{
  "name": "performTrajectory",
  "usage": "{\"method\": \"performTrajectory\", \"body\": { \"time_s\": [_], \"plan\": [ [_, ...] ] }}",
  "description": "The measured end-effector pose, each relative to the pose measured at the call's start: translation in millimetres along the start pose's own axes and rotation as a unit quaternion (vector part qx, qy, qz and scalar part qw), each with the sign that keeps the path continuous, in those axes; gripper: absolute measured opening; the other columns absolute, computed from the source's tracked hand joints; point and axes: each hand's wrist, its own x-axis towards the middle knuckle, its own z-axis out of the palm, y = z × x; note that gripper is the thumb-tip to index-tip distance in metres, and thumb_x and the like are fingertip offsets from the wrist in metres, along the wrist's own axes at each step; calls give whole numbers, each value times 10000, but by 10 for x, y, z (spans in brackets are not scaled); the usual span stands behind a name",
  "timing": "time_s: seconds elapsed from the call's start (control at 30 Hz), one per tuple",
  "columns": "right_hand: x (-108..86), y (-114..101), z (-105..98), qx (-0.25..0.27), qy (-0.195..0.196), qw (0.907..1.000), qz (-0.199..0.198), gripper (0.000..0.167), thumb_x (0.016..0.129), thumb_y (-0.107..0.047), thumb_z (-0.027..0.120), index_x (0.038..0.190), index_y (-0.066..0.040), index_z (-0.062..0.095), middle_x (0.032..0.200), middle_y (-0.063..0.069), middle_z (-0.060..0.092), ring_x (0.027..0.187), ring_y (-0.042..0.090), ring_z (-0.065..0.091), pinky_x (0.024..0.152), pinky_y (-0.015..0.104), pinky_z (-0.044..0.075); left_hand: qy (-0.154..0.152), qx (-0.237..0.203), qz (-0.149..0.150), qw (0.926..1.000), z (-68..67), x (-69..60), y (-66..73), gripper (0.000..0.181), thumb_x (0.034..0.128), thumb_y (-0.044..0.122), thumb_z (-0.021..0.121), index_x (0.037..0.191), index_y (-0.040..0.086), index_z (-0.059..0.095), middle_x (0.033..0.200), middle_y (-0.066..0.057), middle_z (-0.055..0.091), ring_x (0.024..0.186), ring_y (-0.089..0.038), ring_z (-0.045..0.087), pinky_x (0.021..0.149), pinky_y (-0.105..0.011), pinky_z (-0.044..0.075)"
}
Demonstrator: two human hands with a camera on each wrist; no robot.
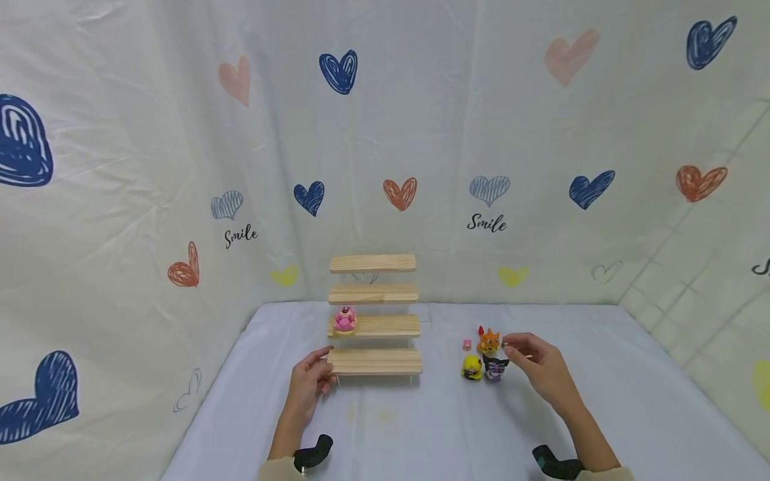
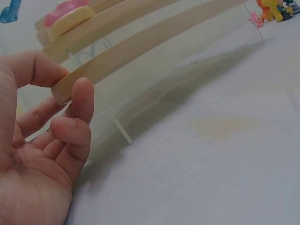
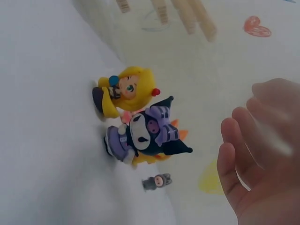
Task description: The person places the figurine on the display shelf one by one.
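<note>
My left hand (image 1: 309,381) grips the left end of the lowest board of a tiered wooden display shelf (image 1: 375,361); in the left wrist view fingers lie on both sides of the board end (image 2: 63,89). A pink figurine (image 1: 345,320) sits at the left of the tier above. My right hand (image 1: 537,364) hovers beside a group of small figurines, fingers loosely bent and nothing seen between them. The group has an orange figurine (image 1: 489,342), a yellow-haired one (image 3: 133,89), a black-and-purple one (image 3: 147,131), a tiny pink one (image 1: 466,344) and a tiny grey one (image 3: 157,182).
A white cloth covers the table (image 1: 457,427). Behind it hangs a pale curtain (image 1: 433,133) printed with hearts and the word "Smile". Clear thin legs (image 2: 123,130) hold the shelf up. Black wrist mounts (image 1: 313,453) are strapped to both forearms.
</note>
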Motion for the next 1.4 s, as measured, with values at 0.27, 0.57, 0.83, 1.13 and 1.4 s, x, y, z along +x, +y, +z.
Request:
{"method": "performTrajectory", "body": {
  "time_s": [0.27, 0.57, 0.83, 1.13, 1.4],
  "plan": [
    [30, 152, -39, 124, -296, 9990, 297, 423, 1005, -330, 637, 1356, -93, 622, 1297, 149, 666, 1026, 92, 618, 823, 184, 516, -20, -78, 32, 10000, -10, 0, 14, 479, 915, 41, 588, 1393, 34, 586, 841, -42, 654, 598, -129, 585, 479, -206, 425],
    [25, 298, 75, 352, -739, 9934, 802, 543, 975, -341, 680, 1431, -77, 550, 1360, 203, 595, 1149, 296, 589, 790, 279, 517, -52, -71, 131, 9999, -10, 13, -5, 482, 913, 28, 587, 1395, 11, 575, 826, -28, 653, 595, -114, 585, 475, -200, 423],
    [31, 371, 186, 615, -1029, 9871, 1061, 600, 945, -331, 721, 1452, -74, 529, 1381, 229, 570, 1126, 313, 601, 749, 323, 562, 34, -58, 84, 9999, 3, -7, 2, 457, 922, 46, 582, 1378, 59, 603, 839, -47, 654, 599, -130, 581, 476, -198, 430],
    [14, 454, 244, 478, -1131, 9856, 1165, 587, 932, -334, 734, 1442, -103, 555, 1378, 198, 591, 1108, 289, 613, 730, 322, 536, 16, -13, 61, 10000, 9, -12, 6, 450, 932, 50, 574, 1381, 66, 600, 844, -47, 655, 607, -135, 582, 485, -201, 433],
    [4, 452, 256, 337, -1215, 9847, 1206, 531, 948, -352, 711, 1418, -138, 589, 1357, 177, 618, 1138, 292, 615, 795, 311, 520, 51, -41, 50, 10000, 8, -15, 2, 451, 930, 50, 579, 1381, 61, 603, 830, -40, 646, 597, -132, 582, 479, -202, 433]
  ]
}}
